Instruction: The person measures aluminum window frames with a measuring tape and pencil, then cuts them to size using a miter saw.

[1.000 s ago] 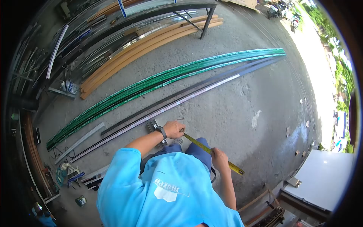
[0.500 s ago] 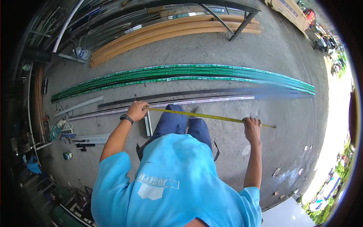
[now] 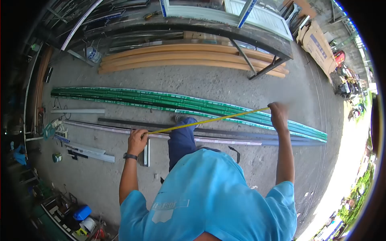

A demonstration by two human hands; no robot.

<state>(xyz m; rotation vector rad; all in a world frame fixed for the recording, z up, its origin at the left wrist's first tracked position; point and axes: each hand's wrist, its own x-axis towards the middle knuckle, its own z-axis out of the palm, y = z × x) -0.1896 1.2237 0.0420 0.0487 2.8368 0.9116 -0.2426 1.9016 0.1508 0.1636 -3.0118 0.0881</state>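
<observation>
A yellow measuring tape (image 3: 209, 120) stretches between my two hands, slanting up to the right. My left hand (image 3: 138, 141), with a dark watch on the wrist, has its fingers closed on the tape's left end. Farther right, my right hand (image 3: 278, 114) grips the other end; its outer edge is blurred. The tape passes above my leg and crosses over the green-wrapped long profiles (image 3: 120, 96) on the floor. Below it lie a dark profile (image 3: 225, 131) and a pinkish-white profile (image 3: 217, 141).
Brown tubes (image 3: 181, 60) lie beneath a dark metal table (image 3: 181, 27) that bears a white frame. Short profiles (image 3: 90, 152) and a green can (image 3: 57, 157) are on the floor at left. Cardboard (image 3: 315, 48) leans at the upper right.
My right hand has risen in view over the green profiles, and my left hand has shifted lower and left. The tape slants the other way. One leg has stepped forward, and the view has shifted.
</observation>
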